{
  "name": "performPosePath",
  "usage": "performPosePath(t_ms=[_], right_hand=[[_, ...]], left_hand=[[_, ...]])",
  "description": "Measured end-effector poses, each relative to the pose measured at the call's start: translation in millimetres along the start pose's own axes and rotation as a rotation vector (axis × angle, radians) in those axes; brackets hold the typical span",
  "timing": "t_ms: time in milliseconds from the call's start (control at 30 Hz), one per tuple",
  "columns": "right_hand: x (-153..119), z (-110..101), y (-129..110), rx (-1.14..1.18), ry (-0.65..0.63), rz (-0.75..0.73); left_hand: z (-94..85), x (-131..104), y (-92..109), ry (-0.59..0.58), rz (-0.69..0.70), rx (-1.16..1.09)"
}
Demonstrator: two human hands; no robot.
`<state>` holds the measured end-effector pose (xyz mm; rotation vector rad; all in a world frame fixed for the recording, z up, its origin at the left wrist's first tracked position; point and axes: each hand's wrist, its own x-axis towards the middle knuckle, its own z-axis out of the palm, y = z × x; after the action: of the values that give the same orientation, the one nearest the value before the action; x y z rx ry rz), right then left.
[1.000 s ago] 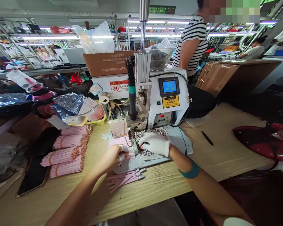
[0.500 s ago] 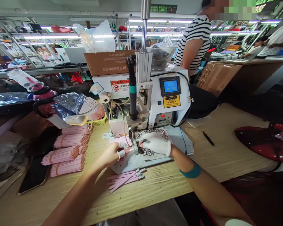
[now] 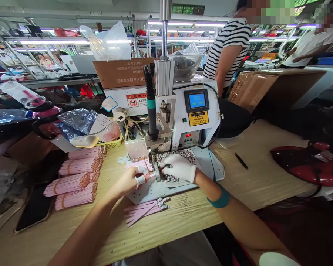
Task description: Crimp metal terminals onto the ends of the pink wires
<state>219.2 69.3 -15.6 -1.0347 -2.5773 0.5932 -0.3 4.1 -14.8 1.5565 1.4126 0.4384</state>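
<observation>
My left hand [image 3: 134,180], with white covers on some fingers, pinches the end of a pink flat wire strip [image 3: 152,176] at the small metal fixture [image 3: 157,173] under the soldering head [image 3: 153,155]. From the right, my right hand [image 3: 179,168] in a white glove reaches to the fixture. Its fingertips are drawn together, and what they hold is hidden. Around and beneath this hand lies a pile of small metallic connectors [image 3: 172,179]. In front of the machine's base plate [image 3: 144,195], several pink strips with connectors on their ends [image 3: 144,210] lie on the table.
Banded bundles of pink wire strips [image 3: 74,197] and a dark phone [image 3: 34,210] lie on the left. The bench soldering machine [image 3: 177,129] carries a lit screen [image 3: 197,100]. A black pen [image 3: 241,160] and a red object [image 3: 308,162] are to the right. A person in a striped shirt [image 3: 227,48] stands behind.
The whole view has shifted slightly, so things appear a little further left. Both hands stay at the fixture with little visible movement. The background person at far right is more upright.
</observation>
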Motion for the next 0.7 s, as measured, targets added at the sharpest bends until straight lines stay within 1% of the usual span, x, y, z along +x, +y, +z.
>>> performPosePath(t_ms=[67, 100, 167, 233, 300, 333, 367, 433, 500, 567, 700], right_hand=[[-1, 2, -5, -0.086, -0.029, -0.028], [-1, 3, -7, -0.094, -0.029, -0.024], [-2, 1, -8, 0.001, -0.002, 0.016], [-4, -3, -6, 0.251, 0.025, 0.130], [-6, -8, -3, 0.584, 0.017, 0.275], [-6, -10, -2, 0.742, 0.007, 0.325], [-6, -12, 0, 0.876, 0.000, 0.347], [-6, -13, 2, 1.054, -0.002, 0.335], [-5, -13, 3, 1.141, -0.002, 0.332], [-5, -13, 3, 1.174, -0.005, 0.343], [-6, -15, 2, 1.106, 0.013, 0.348]], left_hand=[[-0.3, 0, -1, -0.003, 0.009, -0.004], [-0.4, 0, -1, -0.002, 0.014, -0.007], [-0.7, 0, 0, 0.004, 0.007, -0.012], [-0.8, 0, 1, 0.011, -0.002, -0.009], [-0.7, 0, 3, 0.013, -0.003, -0.007], [-0.7, -1, 4, 0.013, -0.003, -0.007], [-0.6, -1, 5, 0.012, -0.004, -0.008], [-0.6, -1, 5, 0.013, -0.010, -0.014], [-0.6, -1, 6, 0.013, -0.009, -0.013], [-0.7, -1, 5, 0.013, 0.000, -0.017], [-0.4, -1, 4, 0.013, 0.007, -0.022]])
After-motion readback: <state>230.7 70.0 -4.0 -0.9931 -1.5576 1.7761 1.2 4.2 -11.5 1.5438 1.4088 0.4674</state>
